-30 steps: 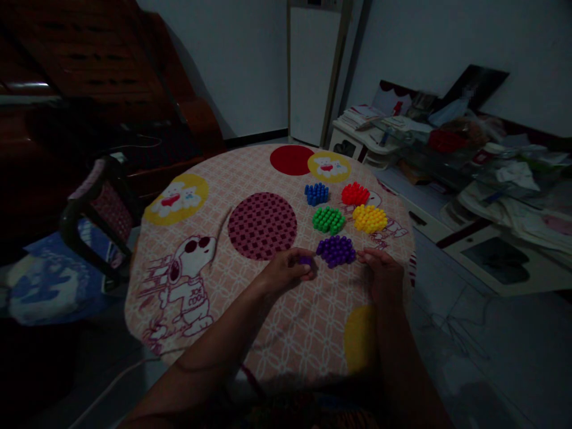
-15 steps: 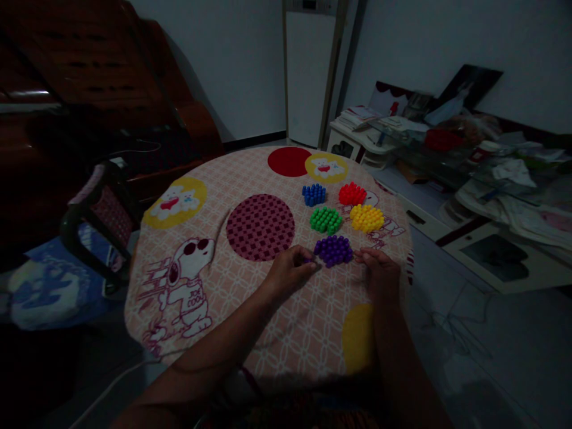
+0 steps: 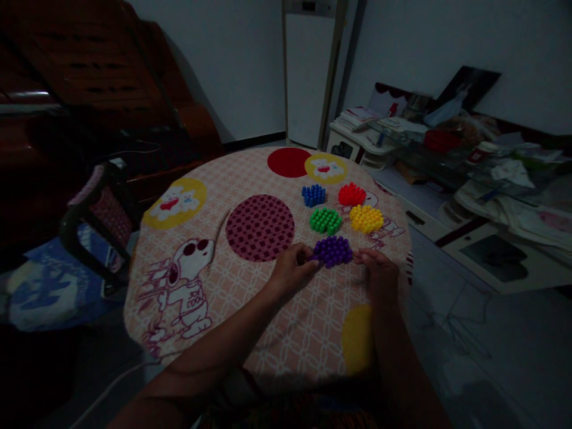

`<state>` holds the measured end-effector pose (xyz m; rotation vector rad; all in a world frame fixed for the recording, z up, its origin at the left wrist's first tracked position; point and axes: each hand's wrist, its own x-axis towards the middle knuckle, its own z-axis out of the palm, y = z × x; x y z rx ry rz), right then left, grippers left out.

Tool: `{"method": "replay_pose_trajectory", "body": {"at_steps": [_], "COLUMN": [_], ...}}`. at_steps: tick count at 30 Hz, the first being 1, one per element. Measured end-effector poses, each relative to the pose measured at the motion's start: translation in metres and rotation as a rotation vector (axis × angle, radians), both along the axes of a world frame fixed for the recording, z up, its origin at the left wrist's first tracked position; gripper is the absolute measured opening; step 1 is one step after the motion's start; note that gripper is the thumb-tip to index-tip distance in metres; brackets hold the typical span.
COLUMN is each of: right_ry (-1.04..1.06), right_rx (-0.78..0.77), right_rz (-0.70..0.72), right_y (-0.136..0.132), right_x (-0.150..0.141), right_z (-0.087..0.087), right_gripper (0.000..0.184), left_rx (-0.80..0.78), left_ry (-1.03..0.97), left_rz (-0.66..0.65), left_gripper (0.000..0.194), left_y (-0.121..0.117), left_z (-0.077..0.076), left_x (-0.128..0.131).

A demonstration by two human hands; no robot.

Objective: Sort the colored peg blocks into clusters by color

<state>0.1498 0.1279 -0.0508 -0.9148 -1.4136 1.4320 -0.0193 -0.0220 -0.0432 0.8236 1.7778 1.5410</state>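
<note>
A cluster of small purple round-topped pegs (image 3: 333,251) stands on the tablecloth between my two hands. My left hand (image 3: 292,266) is closed in a pinch at the cluster's left edge, with a purple peg between thumb and finger, mostly hidden. On the other side, my right hand (image 3: 379,269) has its fingertips pressed together close to the cluster's right edge. Whatever those fingertips hold, if anything, is too small to make out. Just beyond the purple group stand green pegs (image 3: 326,220) and yellow pegs (image 3: 366,219). Farther back are blue pegs (image 3: 313,195) and red pegs (image 3: 352,194).
A patterned cloth (image 3: 214,322) covers the rounded table. At the left stands a dark-framed chair (image 3: 96,229). To the right is a low white cabinet (image 3: 500,256) with a cluttered glass top. A wooden sofa (image 3: 111,77) and a tall white unit (image 3: 309,77) stand behind.
My left hand has moved slightly right, bringing its pinched purple peg up against the cluster's left edge. My right hand stays almost where it was.
</note>
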Motion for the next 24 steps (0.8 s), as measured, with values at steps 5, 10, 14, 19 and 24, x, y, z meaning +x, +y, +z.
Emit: {"method": "replay_pose_trajectory", "body": {"at_steps": [5,10,14,19,24], "right_ry": [0.003,-0.008,-0.012,0.002,0.011], "right_rx": [-0.001,0.001,0.006,0.015,0.014], "right_rz": [0.000,0.002,0.000,0.012,0.011], "right_y": [0.000,0.000,0.000,0.002,0.003], "right_x": [0.000,0.000,0.000,0.001,0.001], "right_z": [-0.001,-0.001,-0.001,-0.004,-0.007], "right_gripper": [0.020,0.021,0.021,0.019,0.020], "left_rx": [-0.113,-0.146,-0.112,-0.127,-0.096], "left_ry": [0.320,0.418,0.398,0.459,0.423], "left_rz": [0.015,0.001,0.002,0.014,0.018], "left_gripper": [0.021,0.017,0.019,0.023,0.029], "left_y": [-0.004,-0.001,0.002,0.005,0.006], "left_z": [0.007,0.012,0.011,0.009,0.005], "left_x": [0.003,0.006,0.009,0.011,0.012]}}
